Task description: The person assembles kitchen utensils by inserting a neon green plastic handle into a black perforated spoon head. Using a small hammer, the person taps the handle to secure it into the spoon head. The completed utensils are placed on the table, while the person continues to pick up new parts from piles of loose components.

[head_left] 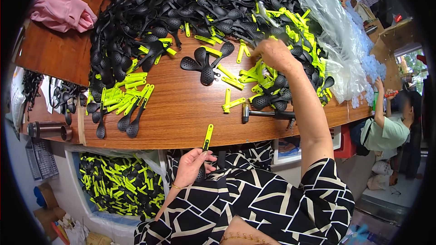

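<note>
Left hand (193,165) near lap, fingers curled around one spoon (205,147), yellow handle pointing up. Right hand (272,54) stretched out, fingers down, picking among uncountable black-and-yellow spoons (190,13) heaped on counter (181,109). One hammer (268,114) near edge.

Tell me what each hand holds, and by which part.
Left hand grips a slotted spoon by its black head end, yellow handle up. Right hand reaches into the spoon pile; its grasp is hidden.

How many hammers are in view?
1: a hammer lies on the wooden table near its front edge, below the right hand. Others may be hidden under the spoon pile.
</note>
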